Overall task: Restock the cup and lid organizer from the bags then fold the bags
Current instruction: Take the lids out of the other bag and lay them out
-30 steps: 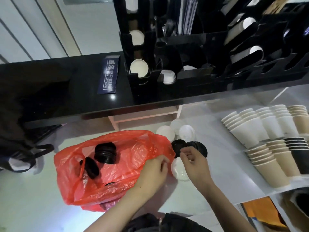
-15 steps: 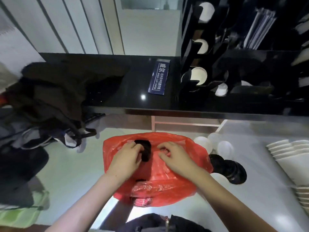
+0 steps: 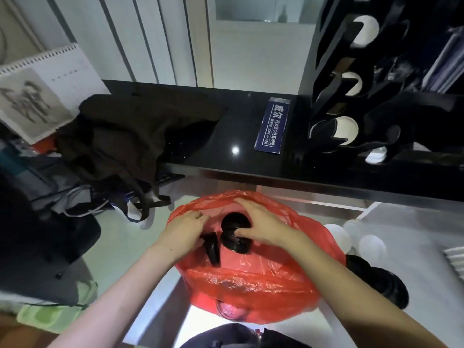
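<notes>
The stack of black lids (image 3: 234, 233) sits in the mouth of the red bag (image 3: 251, 272), and the right hand (image 3: 261, 226) has its grip curled over it, fingers across the far top and thumb pressed on the near rim. These lids look thin and light, stiff at the rim but loosely nested, so I judge a squeeze across the rims of the whole stack holds it together better than a lift from the top lid alone. Just left of that grip the left hand (image 3: 185, 231) is inside the bag too, its fingers curled toward a second clump of black lids (image 3: 212, 248) tipped on edge; whether it truly grips them I cannot tell, since the fingertips are hidden. The bag itself is limp, crinkly film, likely slippery and apt to cling or drag along as lids come out. It lies on the pale desk (image 3: 120, 237), smooth and a little glossy. To the right of the grip lie loose white lids (image 3: 371, 247) and another black stack (image 3: 386, 285). Beyond the grip runs a black shelf (image 3: 226, 136) carrying a blue label (image 3: 272, 126) and, further right, the black organizer (image 3: 351, 101) with white discs showing in its slots. To the far left a dark bag (image 3: 120, 131) slumps off the shelf below a calendar (image 3: 42, 91).
</notes>
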`<action>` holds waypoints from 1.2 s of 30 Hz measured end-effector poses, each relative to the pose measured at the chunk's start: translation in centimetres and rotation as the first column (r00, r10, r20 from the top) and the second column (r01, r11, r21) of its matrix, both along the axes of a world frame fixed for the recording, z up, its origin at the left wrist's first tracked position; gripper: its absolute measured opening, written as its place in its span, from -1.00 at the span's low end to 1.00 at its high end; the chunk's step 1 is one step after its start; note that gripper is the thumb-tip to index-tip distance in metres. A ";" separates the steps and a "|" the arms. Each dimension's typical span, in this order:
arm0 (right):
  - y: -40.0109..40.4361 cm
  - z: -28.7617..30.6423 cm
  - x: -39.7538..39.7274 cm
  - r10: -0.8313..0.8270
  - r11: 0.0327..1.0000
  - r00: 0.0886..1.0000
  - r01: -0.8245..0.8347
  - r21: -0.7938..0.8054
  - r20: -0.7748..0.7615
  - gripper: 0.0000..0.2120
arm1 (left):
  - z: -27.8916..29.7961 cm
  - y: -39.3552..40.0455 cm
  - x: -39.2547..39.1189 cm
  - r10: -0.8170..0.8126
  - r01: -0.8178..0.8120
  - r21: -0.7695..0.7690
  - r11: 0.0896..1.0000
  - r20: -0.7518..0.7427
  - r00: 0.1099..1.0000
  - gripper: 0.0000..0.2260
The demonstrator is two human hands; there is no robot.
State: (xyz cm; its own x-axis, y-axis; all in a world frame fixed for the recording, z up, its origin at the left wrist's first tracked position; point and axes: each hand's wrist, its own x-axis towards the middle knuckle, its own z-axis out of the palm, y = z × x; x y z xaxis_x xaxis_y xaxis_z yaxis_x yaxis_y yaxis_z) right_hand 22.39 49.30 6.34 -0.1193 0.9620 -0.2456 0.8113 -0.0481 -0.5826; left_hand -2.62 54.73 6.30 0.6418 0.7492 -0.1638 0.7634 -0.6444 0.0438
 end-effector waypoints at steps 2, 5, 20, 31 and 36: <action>0.3 0.0 -0.3 0.062 0.997 0.997 -0.059 -0.055 0.050 -0.07 | -0.2 0.7 -0.6 -0.049 0.050 0.017 0.999 -0.060 0.997 -0.61; 0.5 -0.4 -0.9 0.110 0.985 0.988 -0.093 -0.146 0.111 -0.33 | -0.4 1.2 -1.3 -0.103 0.104 -0.006 0.995 -0.188 0.977 -0.61; -0.9 -2.1 -1.9 0.066 0.986 0.987 -0.042 -0.163 0.144 -0.72 | -1.3 -2.2 2.4 0.223 -0.243 -0.033 0.970 -0.293 0.930 -0.31; -4.8 -1.7 -1.7 0.000 1.000 0.968 0.005 -0.021 0.252 -0.62 | -2.0 -3.3 3.1 0.280 -0.326 -0.113 0.939 -0.304 0.911 -0.58; -7.3 -0.6 -0.2 -0.128 0.991 0.980 0.122 0.049 0.150 -0.60 | -0.6 -4.2 4.2 0.277 -0.294 -0.115 0.949 -0.140 0.951 -0.67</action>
State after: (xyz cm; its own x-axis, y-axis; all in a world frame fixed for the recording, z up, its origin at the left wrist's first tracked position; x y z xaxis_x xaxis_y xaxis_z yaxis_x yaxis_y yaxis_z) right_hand 22.15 41.96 5.73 0.0384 0.9762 -0.2135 0.8800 -0.1342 -0.4556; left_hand 1.54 50.50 5.66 0.3735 0.8643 -0.3369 0.9193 -0.3933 0.0103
